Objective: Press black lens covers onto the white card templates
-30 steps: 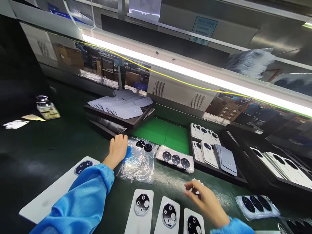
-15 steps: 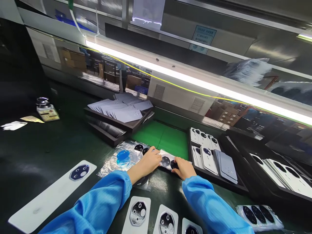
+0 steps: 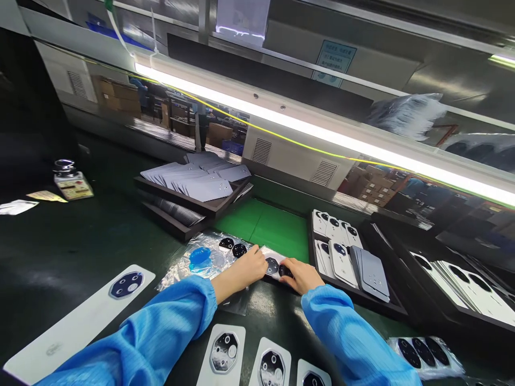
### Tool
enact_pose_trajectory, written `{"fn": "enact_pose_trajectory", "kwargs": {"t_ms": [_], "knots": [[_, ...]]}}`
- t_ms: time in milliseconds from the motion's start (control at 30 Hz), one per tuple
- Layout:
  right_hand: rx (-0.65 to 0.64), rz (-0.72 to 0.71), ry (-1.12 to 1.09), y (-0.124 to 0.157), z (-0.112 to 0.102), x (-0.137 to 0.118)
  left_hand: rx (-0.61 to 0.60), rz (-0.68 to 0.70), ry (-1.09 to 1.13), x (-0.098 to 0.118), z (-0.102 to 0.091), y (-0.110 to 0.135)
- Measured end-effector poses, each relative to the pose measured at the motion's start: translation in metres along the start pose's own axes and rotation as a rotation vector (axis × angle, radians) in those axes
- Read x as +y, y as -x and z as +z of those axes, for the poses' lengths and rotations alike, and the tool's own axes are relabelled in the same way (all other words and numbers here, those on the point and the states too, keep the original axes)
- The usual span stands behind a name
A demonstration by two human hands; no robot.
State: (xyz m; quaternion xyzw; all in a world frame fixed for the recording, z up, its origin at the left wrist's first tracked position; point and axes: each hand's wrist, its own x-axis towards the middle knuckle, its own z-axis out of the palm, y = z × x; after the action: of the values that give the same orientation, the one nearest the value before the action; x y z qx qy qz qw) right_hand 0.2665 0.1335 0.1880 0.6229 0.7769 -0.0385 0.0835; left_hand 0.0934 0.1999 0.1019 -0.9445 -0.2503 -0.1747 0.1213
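The left hand (image 3: 245, 268) and right hand (image 3: 301, 275) are both narrow, fingertips pinched on the 2 ends of a clear-wrapped pack of black rings (image 3: 275, 264). The pack lies on the dark table (image 3: 80, 241), at the near edge of the green mat (image 3: 273, 228). Gripping only the wrap's edges and keeping the pack flat would probably spare the ring faces.

Counted:
- 2 loose rings (image 3: 239, 250) and 1 blue disc (image 3: 200, 257) on the plastic bag (image 3: 179, 273) to the left
- 3 white phone backs (image 3: 223, 351) along the near edge
- 1 second pack (image 3: 422, 354) of 3 rings at near right
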Motion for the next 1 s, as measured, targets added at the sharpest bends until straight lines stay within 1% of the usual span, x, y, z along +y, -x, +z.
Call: {"fn": "enact_pose_trajectory", "kwargs": {"t_ms": [67,167,267,333,400,467,567,667,733,833,933,1000], "knots": [[0.012,0.003,-0.001,-0.001,-0.003,-0.006,0.021,-0.023,0.037,-0.005,-0.003,-0.002],[0.042,0.030,0.001,-0.002,-0.003,-0.016,0.097,-0.090,0.105,-0.007,-0.011,-0.004],[0.093,0.084,-0.002,-0.005,0.002,-0.022,0.194,-0.199,0.178,0.000,-0.015,-0.001],[0.145,0.131,-0.014,-0.007,0.006,-0.021,0.224,-0.261,0.229,0.006,-0.014,0.003],[0.215,0.176,-0.037,-0.009,0.007,-0.015,0.218,-0.262,0.283,0.010,-0.010,0.008],[0.297,0.213,-0.071,-0.012,0.003,-0.004,0.194,-0.211,0.327,0.011,-0.007,0.012],[0.412,0.265,-0.121,-0.017,-0.007,0.018,0.169,-0.142,0.360,0.010,-0.004,0.013],[0.503,0.304,-0.158,-0.018,-0.018,0.039,0.160,-0.112,0.373,0.010,-0.005,0.011],[0.548,0.302,-0.174,-0.017,-0.022,0.047,0.164,-0.111,0.386,0.011,-0.006,0.009],[0.593,0.254,-0.189,-0.015,-0.018,0.047,0.179,-0.143,0.434,0.012,-0.009,0.007],[0.605,0.180,-0.205,-0.014,-0.004,0.037,0.210,-0.219,0.521,0.012,-0.011,0.002],[0.600,0.129,-0.218,-0.016,0.009,0.027,0.243,-0.305,0.594,0.012,-0.012,-0.002]]}}
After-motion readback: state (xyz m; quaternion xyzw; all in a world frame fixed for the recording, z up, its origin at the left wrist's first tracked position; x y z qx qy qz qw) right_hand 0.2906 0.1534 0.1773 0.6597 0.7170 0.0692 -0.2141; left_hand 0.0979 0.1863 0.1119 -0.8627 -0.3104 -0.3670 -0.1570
